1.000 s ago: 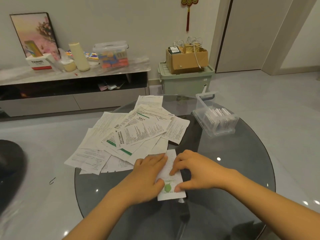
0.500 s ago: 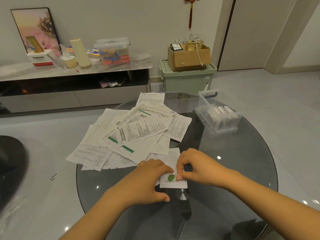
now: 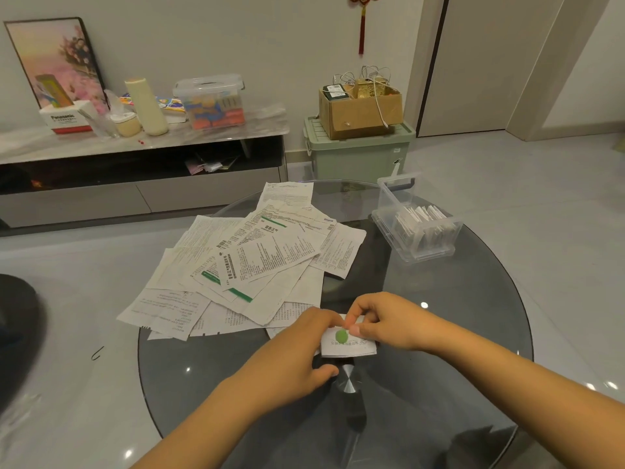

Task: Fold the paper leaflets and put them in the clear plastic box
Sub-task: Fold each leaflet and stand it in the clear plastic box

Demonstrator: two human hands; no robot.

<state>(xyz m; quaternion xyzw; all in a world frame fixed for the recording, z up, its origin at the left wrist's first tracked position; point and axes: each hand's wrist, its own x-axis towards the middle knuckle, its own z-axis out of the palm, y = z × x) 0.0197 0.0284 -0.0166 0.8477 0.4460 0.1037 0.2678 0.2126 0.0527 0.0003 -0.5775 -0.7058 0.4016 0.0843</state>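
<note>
Leaflet (image 3: 350, 346) folded smaller; left hand (image 3: 297, 346), right hand (image 3: 382, 319) pinch it.

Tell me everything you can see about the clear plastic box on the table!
The clear plastic box is a see-through rectangular tub with no lid on. It sits upright near the far right edge of the round dark glass table, apart from the spread-out leaflets. A dark handle shows at its far end. Inside, folded white leaflets stand packed together. Neither hand touches it.
</note>
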